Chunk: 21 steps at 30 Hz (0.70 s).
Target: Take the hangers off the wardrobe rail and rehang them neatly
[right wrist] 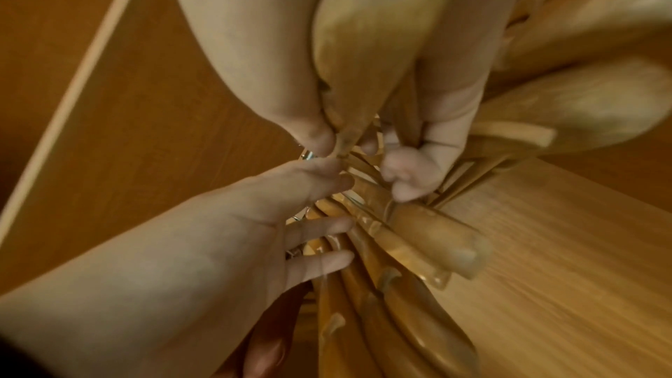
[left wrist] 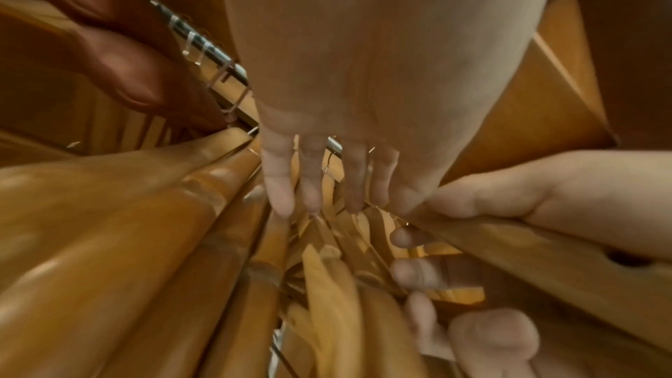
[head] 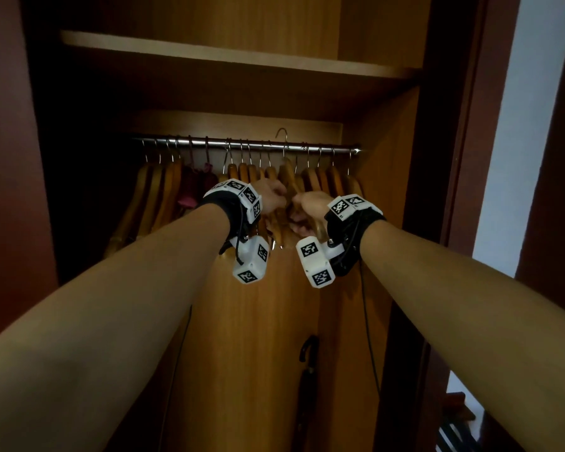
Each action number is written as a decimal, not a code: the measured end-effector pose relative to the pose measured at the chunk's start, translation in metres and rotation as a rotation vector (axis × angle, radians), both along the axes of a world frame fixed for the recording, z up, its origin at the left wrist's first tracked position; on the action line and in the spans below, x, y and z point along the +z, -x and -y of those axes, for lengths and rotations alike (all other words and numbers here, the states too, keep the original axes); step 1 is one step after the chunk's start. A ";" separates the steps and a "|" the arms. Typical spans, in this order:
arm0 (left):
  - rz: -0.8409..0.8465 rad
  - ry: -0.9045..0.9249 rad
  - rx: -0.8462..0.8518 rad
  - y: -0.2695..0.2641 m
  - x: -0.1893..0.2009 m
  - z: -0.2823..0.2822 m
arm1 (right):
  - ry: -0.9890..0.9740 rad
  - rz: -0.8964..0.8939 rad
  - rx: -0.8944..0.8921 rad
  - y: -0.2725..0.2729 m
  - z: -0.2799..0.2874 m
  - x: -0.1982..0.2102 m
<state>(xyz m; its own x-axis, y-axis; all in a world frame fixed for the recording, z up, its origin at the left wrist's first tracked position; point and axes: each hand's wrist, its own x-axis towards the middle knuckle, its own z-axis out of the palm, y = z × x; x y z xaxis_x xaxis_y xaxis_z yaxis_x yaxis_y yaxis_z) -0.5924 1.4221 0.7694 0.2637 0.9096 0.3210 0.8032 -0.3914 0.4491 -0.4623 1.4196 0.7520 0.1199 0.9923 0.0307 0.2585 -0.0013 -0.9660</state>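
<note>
Glossy wooden hangers (head: 163,187) with thin wire hooks crowd the chrome rail (head: 242,144). Left hand (head: 271,195), grip spread, fingers straight among them. Right hand (head: 307,207) pinches one smooth curved hanger (right wrist: 363,39), lifted off.

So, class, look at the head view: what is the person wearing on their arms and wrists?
Forearms bare, no sleeves. Each wrist carries a black strap with white camera blocks bearing black-and-white square markers. A thin black cable hangs from the right wrist unit.
</note>
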 end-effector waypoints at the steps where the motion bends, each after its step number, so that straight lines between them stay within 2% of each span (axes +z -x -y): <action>1: -0.044 0.003 -0.004 0.000 0.001 -0.006 | 0.007 -0.003 -0.009 0.001 -0.006 0.001; 5: -0.171 0.017 -0.015 0.002 0.003 -0.023 | 0.044 0.068 -0.028 0.005 -0.026 0.005; 11: -0.233 -0.004 -0.013 0.009 0.001 -0.043 | 0.042 0.226 -0.004 0.015 -0.047 0.006; 15: -0.237 -0.012 -0.039 0.018 -0.001 -0.052 | -0.088 0.514 0.008 0.000 -0.116 -0.011; 16: -0.236 -0.013 -0.045 0.019 -0.001 -0.054 | -0.110 0.570 0.000 0.004 -0.114 -0.011; 18: -0.233 -0.016 -0.053 0.020 -0.004 -0.056 | -0.161 0.659 -0.043 0.024 -0.070 -0.003; 21: -0.246 -0.057 -0.073 0.019 -0.008 -0.057 | -0.182 0.902 -0.131 0.033 -0.045 0.001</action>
<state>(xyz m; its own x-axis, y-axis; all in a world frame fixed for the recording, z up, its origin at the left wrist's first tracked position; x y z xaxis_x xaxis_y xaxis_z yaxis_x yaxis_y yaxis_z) -0.6114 1.4790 0.7612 0.4047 0.8675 0.2892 0.8541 -0.4716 0.2195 -0.4958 1.4641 0.7532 0.0854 0.9434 0.3205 0.9206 0.0482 -0.3875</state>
